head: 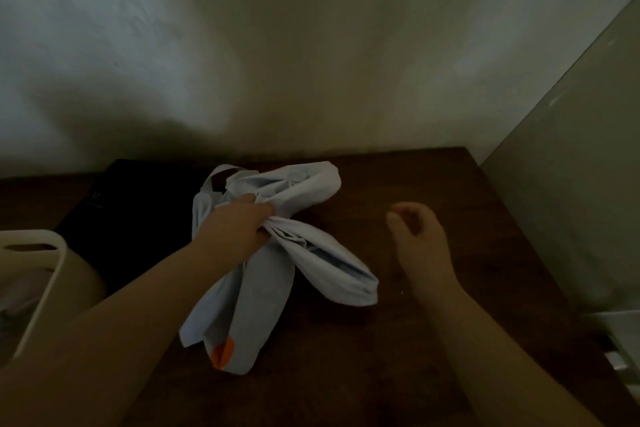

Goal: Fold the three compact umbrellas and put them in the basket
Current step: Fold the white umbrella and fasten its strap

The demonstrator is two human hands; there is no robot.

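Gripping the pale blue-grey fabric compact umbrella [277, 253] around its gathered middle, the left hand [235, 225] has its fingers curled tight into the cloth, the thumb lying on top near the upper folds. The umbrella's loose canopy spreads out from that hand in several soft lobes: one runs up and to the right of the hand, another runs down and to the right, ending in a rounded fold, and two longer flaps hang down below the hand toward the near edge, one of them carrying a small orange patch [223, 354] at its tip. A dark brownish part shows among the folds just above the hand; what it is cannot be told in the dim light. The right hand [415, 236] hovers well to the right of the umbrella, apart from it and holding nothing, its fingers loosely curled and somewhat blurred. Both hands are over the dark brown wooden counter [433, 340], on which the lower flaps of the umbrella appear to rest. Behind and to the left of the left hand lies a black, flat-looking dark mass [131, 218], too dark to identify. Further left of the left forearm, at the picture's edge, stands the cream-white plastic basket [52, 274] with a slot handle in its rim; something pale lies inside it, unclear.
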